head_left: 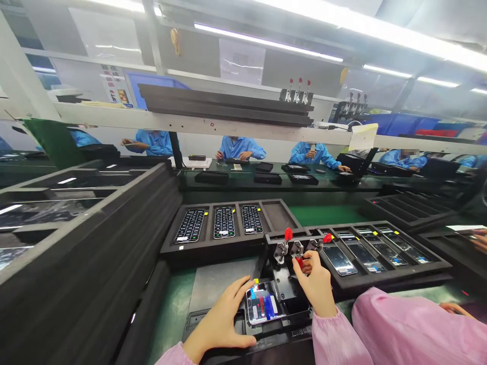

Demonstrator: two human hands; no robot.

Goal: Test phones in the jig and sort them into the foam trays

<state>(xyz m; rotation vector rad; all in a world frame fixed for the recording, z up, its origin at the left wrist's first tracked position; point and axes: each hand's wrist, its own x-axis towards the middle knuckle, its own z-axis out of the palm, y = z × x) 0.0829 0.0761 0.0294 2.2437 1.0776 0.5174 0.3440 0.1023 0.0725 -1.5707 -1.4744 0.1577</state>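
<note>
At far left, a tall stack of dark foam trays [110, 243], and beside it a strip of green bench [171, 299]. Next, a shallow tray [279, 217] with three phones [224, 223] in its slots, pale-outlined grids on dark screens, a yellow tab near each top corner. Nearer, the left hand [222, 322], unclenched, with thumb and fingers spread around the left end of a handset [262, 303]; cannot tell how firmly pressed, if at all. In the handset's case, lies flat, screen up, in a black fixture [285, 286]; looks glossy, with a pale rim along the left and lower edges; shows patches of bright blue, white and red on a dark screen, plus a yellow tab at the upper left corner; disappears on the right beneath the fixture's plate. Above, metal clamps [281, 251] in a row, and among them a red lever tip [299, 262], pinched in the fingers of the right hand [317, 284]. Farther right, a second tray [438, 262] with four mostly dark smartphones [340, 257], yellow-tabbed. At the border, another person's hand [480, 241], partly cut off.
</note>
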